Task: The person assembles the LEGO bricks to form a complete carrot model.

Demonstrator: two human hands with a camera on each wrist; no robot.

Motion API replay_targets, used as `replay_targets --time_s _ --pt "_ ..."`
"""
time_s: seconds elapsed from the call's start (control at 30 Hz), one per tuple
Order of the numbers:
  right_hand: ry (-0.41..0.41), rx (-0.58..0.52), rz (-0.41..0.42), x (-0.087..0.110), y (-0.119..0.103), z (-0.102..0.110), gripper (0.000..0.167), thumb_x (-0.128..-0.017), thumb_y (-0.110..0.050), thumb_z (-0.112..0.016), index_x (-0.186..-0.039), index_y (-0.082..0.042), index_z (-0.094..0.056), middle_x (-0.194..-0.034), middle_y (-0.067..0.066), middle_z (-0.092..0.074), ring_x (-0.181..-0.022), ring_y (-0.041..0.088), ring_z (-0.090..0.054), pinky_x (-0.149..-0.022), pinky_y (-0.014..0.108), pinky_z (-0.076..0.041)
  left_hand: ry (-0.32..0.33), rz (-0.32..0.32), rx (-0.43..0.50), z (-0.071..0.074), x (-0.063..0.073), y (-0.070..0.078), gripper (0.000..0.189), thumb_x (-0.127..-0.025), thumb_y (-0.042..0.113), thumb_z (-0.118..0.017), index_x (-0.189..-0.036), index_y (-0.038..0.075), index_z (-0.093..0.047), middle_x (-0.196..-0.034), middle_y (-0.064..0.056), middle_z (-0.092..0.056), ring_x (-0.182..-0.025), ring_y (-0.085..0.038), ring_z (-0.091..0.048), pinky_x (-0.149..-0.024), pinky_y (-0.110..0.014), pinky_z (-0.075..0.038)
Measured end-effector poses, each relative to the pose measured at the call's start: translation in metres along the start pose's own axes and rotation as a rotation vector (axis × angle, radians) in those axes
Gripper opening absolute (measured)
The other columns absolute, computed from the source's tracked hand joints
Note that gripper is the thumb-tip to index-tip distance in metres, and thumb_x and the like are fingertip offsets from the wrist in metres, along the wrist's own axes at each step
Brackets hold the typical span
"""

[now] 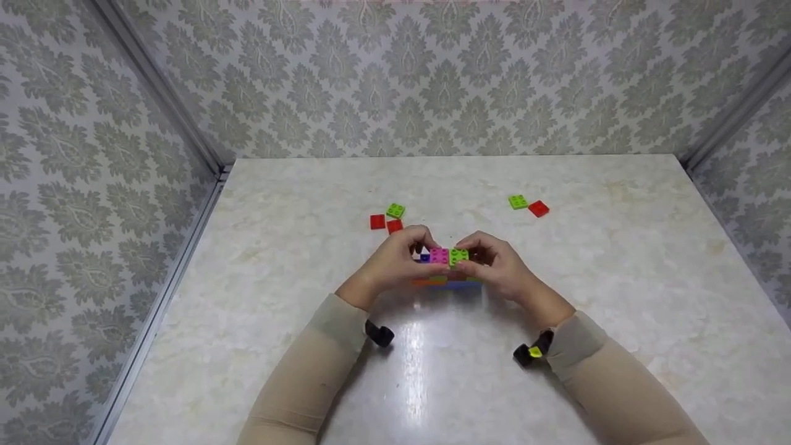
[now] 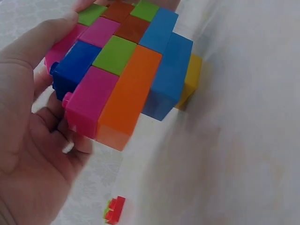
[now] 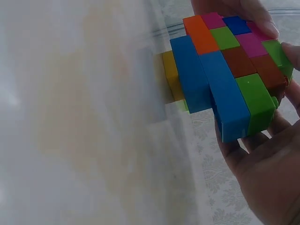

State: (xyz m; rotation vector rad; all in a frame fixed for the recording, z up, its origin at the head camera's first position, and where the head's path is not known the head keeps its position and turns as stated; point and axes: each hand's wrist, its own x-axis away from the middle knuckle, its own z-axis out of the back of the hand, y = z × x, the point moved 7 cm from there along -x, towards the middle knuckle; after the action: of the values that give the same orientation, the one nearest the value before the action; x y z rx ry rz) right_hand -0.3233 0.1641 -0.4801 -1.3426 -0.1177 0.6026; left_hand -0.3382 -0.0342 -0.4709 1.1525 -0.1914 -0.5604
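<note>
A stepped wall of toy building bricks [image 1: 448,284] stands upright on the table between both hands. Its rows hold orange [image 2: 131,89], blue, green, brown and pink bricks, above a yellow brick [image 3: 171,75] at the base. On top, a pink brick [image 1: 439,255] and a green brick [image 1: 458,256] sit side by side. My left hand [image 1: 401,259] pinches the pink one, thumb on the near face. The right hand [image 1: 500,269] holds the green one between thumb and fingers. Some fingertips are hidden behind the wall.
Beyond the left hand lie a loose green brick [image 1: 395,211] and two red bricks [image 1: 377,221]. Farther right, another green brick [image 1: 518,202] lies beside a red brick [image 1: 538,209]. Patterned panels [image 1: 411,80] border the table at the back and sides.
</note>
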Motion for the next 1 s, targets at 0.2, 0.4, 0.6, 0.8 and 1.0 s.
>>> replay_targets --time_s 0.2,0.4,0.6,0.8,1.0 --pt "0.026 0.04 0.011 0.002 0.002 0.001 0.023 -0.105 0.0 -0.076 -0.127 0.004 -0.072 -0.118 -0.005 -0.074 -0.096 0.011 -0.067 -0.087 0.023 -0.057 0.04 -0.114 -0.03 0.005 -0.001 0.0 0.037 -0.089 0.028 -0.1 -0.11 0.008 -0.076 -0.098 -0.012 -0.065 -0.087 -0.019 -0.048 -0.077 -0.029 -0.041" --pt "0.035 0.051 -0.03 0.002 0.004 0.002 0.024 -0.105 -0.002 -0.076 -0.128 0.002 -0.073 -0.121 -0.005 -0.074 -0.102 0.013 -0.067 -0.091 0.023 -0.058 0.218 -0.056 0.052 0.033 0.0 -0.02 0.079 -0.091 0.077 -0.081 -0.133 0.01 -0.075 -0.119 -0.021 -0.071 -0.087 -0.016 -0.05 -0.079 -0.027 -0.043" --pt "0.037 0.033 -0.046 0.002 0.005 0.002 0.025 -0.103 -0.001 -0.077 -0.127 0.003 -0.072 -0.122 -0.006 -0.074 -0.104 0.014 -0.067 -0.092 0.024 -0.057 0.483 0.076 -0.016 0.07 0.006 -0.049 0.057 -0.111 0.052 -0.066 -0.142 0.004 -0.071 -0.127 -0.01 -0.072 -0.101 -0.021 -0.059 -0.088 -0.036 -0.051" --pt "0.041 0.03 -0.043 0.002 0.005 0.002 0.025 -0.103 -0.001 -0.077 -0.127 0.003 -0.073 -0.121 -0.006 -0.074 -0.104 0.014 -0.066 -0.092 0.023 -0.057 0.599 0.295 -0.281 0.09 0.012 -0.07 0.045 -0.112 0.042 -0.072 -0.14 0.008 -0.074 -0.139 -0.011 -0.072 -0.134 -0.028 -0.063 -0.12 -0.049 -0.052" --pt "0.035 0.041 -0.044 0.002 0.003 0.003 0.024 -0.103 -0.001 -0.077 -0.127 0.003 -0.073 -0.121 -0.005 -0.074 -0.104 0.015 -0.066 -0.092 0.023 -0.057 0.507 0.418 -0.511 0.089 0.01 -0.08 0.053 -0.111 0.04 -0.072 -0.158 0.016 -0.066 -0.161 -0.008 -0.062 -0.147 -0.032 -0.052 -0.124 -0.049 -0.05"
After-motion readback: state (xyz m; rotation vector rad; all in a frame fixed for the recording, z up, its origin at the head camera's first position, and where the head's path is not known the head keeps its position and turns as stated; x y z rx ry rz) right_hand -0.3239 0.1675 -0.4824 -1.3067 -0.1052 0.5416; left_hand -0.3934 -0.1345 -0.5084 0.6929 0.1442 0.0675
